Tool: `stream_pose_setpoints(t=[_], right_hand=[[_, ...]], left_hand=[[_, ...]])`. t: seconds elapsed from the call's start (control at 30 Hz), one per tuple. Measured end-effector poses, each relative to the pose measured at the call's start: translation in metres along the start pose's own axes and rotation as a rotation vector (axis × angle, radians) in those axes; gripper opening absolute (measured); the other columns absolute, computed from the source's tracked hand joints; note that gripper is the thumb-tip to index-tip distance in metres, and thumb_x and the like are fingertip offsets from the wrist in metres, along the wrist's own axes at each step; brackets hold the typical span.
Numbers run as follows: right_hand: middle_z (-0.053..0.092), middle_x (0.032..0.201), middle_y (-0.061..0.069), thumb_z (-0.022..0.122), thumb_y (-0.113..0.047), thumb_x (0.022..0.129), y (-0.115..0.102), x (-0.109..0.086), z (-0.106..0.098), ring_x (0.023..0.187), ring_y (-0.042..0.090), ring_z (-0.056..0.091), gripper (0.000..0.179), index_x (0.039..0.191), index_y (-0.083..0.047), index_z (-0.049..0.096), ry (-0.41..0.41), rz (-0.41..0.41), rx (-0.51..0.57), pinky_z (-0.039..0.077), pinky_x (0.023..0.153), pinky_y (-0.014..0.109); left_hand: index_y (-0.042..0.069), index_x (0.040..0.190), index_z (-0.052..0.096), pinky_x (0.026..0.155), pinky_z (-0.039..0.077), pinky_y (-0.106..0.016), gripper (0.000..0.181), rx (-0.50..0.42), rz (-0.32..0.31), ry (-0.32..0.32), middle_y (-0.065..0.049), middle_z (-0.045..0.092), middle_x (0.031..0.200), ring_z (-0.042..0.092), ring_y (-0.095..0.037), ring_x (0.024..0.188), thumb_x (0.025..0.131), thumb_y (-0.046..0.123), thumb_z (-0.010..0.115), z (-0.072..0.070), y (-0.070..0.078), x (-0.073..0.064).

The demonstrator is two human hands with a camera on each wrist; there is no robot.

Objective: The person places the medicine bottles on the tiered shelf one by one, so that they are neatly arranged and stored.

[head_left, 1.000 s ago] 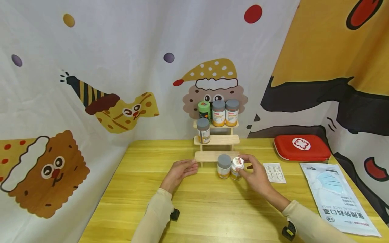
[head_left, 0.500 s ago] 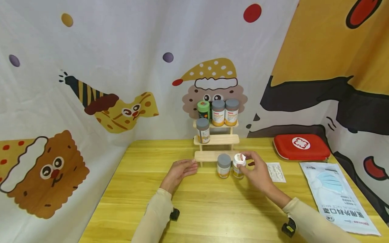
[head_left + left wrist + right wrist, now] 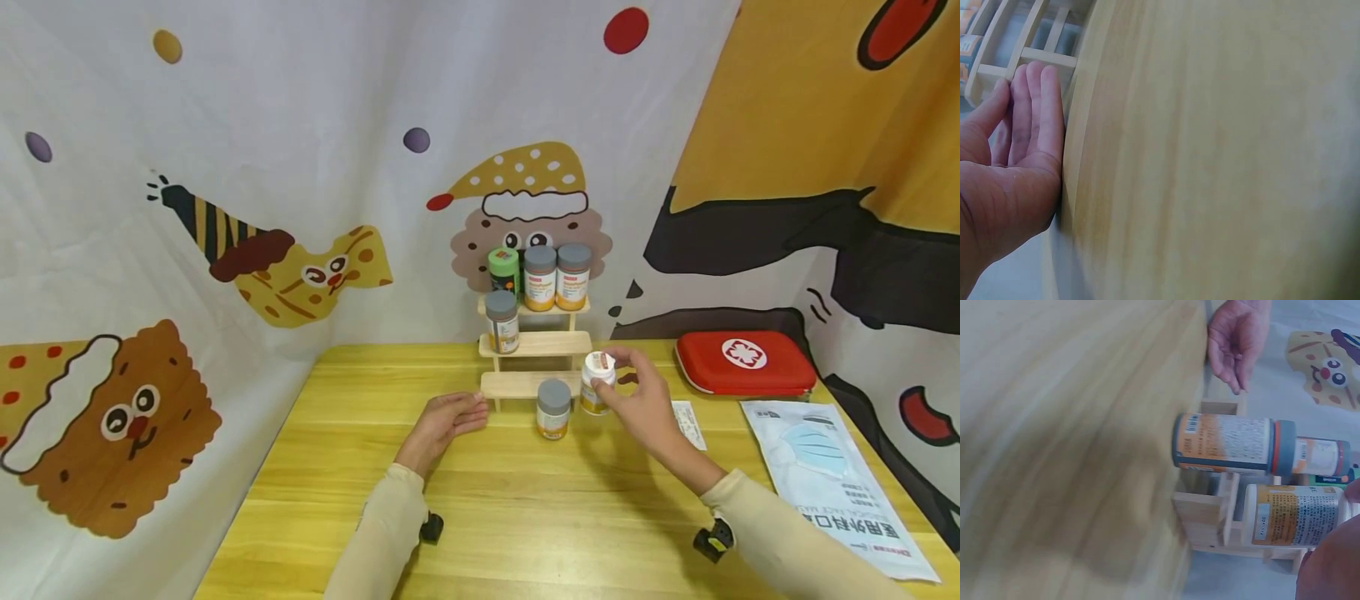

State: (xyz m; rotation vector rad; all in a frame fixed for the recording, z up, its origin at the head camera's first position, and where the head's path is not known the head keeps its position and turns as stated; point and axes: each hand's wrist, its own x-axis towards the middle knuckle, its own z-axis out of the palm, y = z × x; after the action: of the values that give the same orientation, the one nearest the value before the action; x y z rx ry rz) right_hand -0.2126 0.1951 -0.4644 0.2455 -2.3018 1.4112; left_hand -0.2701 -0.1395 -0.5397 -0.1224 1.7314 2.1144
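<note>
My right hand (image 3: 641, 408) grips a white-capped pill bottle (image 3: 594, 396) between thumb and fingers. In the right wrist view that bottle (image 3: 1291, 515) is off the table, beside the lowest step. A grey-lidded bottle (image 3: 553, 412) stands on the table before the small wooden step rack (image 3: 517, 384). With fairly straight fingers, my left hand (image 3: 446, 421) is at the left end of the rack's lowest step; the left wrist view shows the fingertips by its frame, whether touching I cannot tell. A grey-lidded bottle (image 3: 502, 325) stands on the middle step's left side.
On the top step are a green-lidded bottle (image 3: 504, 271) and two grey-lidded ones (image 3: 540, 279). To the right lie a red first-aid case (image 3: 720, 367), a printed white slip (image 3: 688, 425) and a face mask packet (image 3: 825, 475). A patterned curtain (image 3: 360, 167) hangs behind the table.
My right hand has lifted the white-capped bottle off the table and moved it slightly right and back, away from the grey-lidded bottle. The left hand has stayed in place.
</note>
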Motion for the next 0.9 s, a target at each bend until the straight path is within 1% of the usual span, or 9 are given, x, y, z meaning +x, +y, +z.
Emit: stream_pose_setpoints(t=[0.13, 0.23, 0.43, 0.53, 0.57, 0.67, 0.77, 0.8, 0.9], right_hand=[[0.066, 0.125, 0.012, 0.079, -0.004, 0.092, -0.004, 0.007, -0.002, 0.108, 0.007, 0.054, 0.047, 0.136, -0.006, 0.063, 0.026, -0.017, 0.029, 0.048, 0.085, 0.012], [0.064, 0.127, 0.011, 0.078, -0.002, 0.092, -0.006, 0.012, -0.002, 0.109, 0.006, 0.053, 0.047, 0.137, -0.005, 0.063, 0.047, -0.015, 0.041, 0.049, 0.085, 0.014], [0.061, 0.129, 0.01, 0.077, -0.003, 0.093, -0.008, 0.024, 0.004, 0.112, 0.006, 0.054, 0.047, 0.137, -0.006, 0.062, 0.082, 0.001, 0.06, 0.054, 0.089, 0.032], [0.062, 0.128, 0.01, 0.079, -0.003, 0.092, -0.012, 0.032, 0.008, 0.111, 0.008, 0.054, 0.048, 0.137, -0.006, 0.063, 0.109, -0.018, 0.093, 0.054, 0.088, 0.031], [0.062, 0.128, 0.012, 0.079, -0.001, 0.092, -0.019, 0.033, 0.009, 0.11, 0.009, 0.054, 0.048, 0.137, -0.004, 0.063, 0.116, -0.021, 0.111, 0.053, 0.088, 0.028], [0.062, 0.127, 0.02, 0.077, 0.004, 0.091, -0.038, 0.038, 0.012, 0.11, 0.019, 0.054, 0.048, 0.136, 0.004, 0.061, 0.125, -0.044, 0.156, 0.05, 0.085, 0.017], [0.059, 0.127, 0.027, 0.075, 0.01, 0.09, -0.057, 0.041, 0.014, 0.111, 0.024, 0.054, 0.048, 0.135, 0.012, 0.059, 0.122, -0.048, 0.216, 0.05, 0.085, 0.016], [0.059, 0.128, 0.027, 0.075, 0.01, 0.09, -0.058, 0.042, 0.016, 0.111, 0.024, 0.054, 0.048, 0.135, 0.012, 0.059, 0.12, -0.048, 0.233, 0.052, 0.085, 0.019], [0.06, 0.129, 0.026, 0.076, 0.01, 0.09, -0.059, 0.046, 0.02, 0.113, 0.019, 0.055, 0.048, 0.135, 0.011, 0.059, 0.118, -0.039, 0.271, 0.056, 0.09, 0.035]], left_hand=[[-0.006, 0.133, 0.066, 0.1, 0.065, -0.039, 0.037, -0.007, 0.002, -0.006, -0.021, 0.075, 0.124, 0.077, -0.024, 0.108, 0.105, 0.018, 0.069, 0.0, 0.0, 0.0], [-0.006, 0.134, 0.065, 0.1, 0.065, -0.039, 0.038, -0.005, 0.006, -0.012, -0.022, 0.074, 0.126, 0.077, -0.025, 0.109, 0.105, 0.019, 0.068, 0.0, 0.0, 0.001], [-0.005, 0.133, 0.067, 0.102, 0.065, -0.04, 0.037, -0.009, -0.003, -0.004, -0.023, 0.074, 0.127, 0.077, -0.026, 0.11, 0.104, 0.018, 0.069, -0.001, -0.001, 0.002], [-0.005, 0.133, 0.066, 0.103, 0.064, -0.041, 0.037, -0.012, -0.006, -0.003, -0.023, 0.073, 0.128, 0.077, -0.025, 0.11, 0.104, 0.018, 0.069, -0.001, -0.001, 0.002], [-0.005, 0.133, 0.066, 0.103, 0.064, -0.041, 0.037, -0.013, -0.006, -0.005, -0.023, 0.074, 0.127, 0.077, -0.025, 0.11, 0.104, 0.018, 0.069, -0.001, -0.001, 0.002], [-0.005, 0.133, 0.066, 0.102, 0.064, -0.04, 0.037, -0.02, -0.009, -0.004, -0.022, 0.074, 0.126, 0.077, -0.025, 0.109, 0.104, 0.018, 0.07, -0.001, -0.001, 0.004], [-0.005, 0.133, 0.067, 0.101, 0.065, -0.04, 0.037, -0.028, -0.014, 0.001, -0.022, 0.075, 0.124, 0.078, -0.024, 0.107, 0.104, 0.017, 0.07, -0.001, -0.001, 0.005], [-0.005, 0.133, 0.067, 0.101, 0.065, -0.039, 0.037, -0.027, -0.015, 0.003, -0.022, 0.075, 0.125, 0.078, -0.024, 0.107, 0.104, 0.018, 0.07, -0.001, -0.001, 0.005], [-0.005, 0.133, 0.066, 0.101, 0.065, -0.039, 0.038, -0.019, -0.014, 0.005, -0.022, 0.075, 0.125, 0.077, -0.024, 0.107, 0.104, 0.019, 0.07, -0.001, -0.002, 0.004]])
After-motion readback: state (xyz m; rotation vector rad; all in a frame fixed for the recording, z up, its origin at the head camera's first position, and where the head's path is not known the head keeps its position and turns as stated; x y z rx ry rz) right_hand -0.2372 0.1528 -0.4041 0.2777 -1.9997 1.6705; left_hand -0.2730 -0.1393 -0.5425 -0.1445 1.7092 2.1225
